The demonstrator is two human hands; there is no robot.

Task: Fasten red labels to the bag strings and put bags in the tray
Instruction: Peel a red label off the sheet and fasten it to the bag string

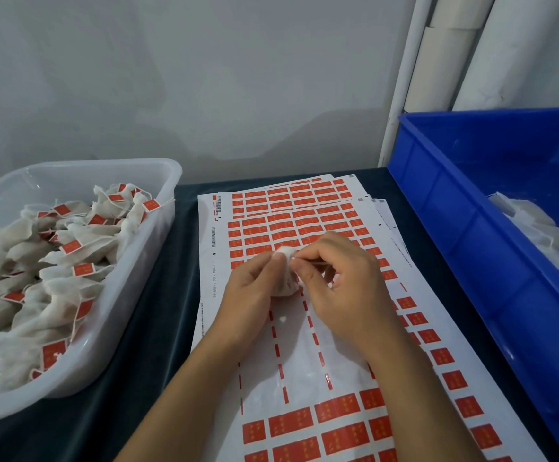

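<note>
Brightness: even, moderately bright, cool tone.
Shadows: soft and faint on the wall (pixel 204 95).
Glare: small sheen on the label sheet (pixel 304 371).
Sharpness: slightly soft overall; label print unreadable.
Distortion: wide-angle bending of the blue bin (pixel 471 201) and edges.

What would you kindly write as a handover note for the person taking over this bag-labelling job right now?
Hands: left hand holds a small white bag over the label sheets; right hand pinches at the bag's top, where its string seems to be.
Things: the clear tray on the left holds many bags with red labels; the blue bin on the right holds unlabelled bags.
Done: the middle of the top sheet is stripped of labels.
Left: label this bag, put it in the tray, then go on with the blue bin's bags.
</note>
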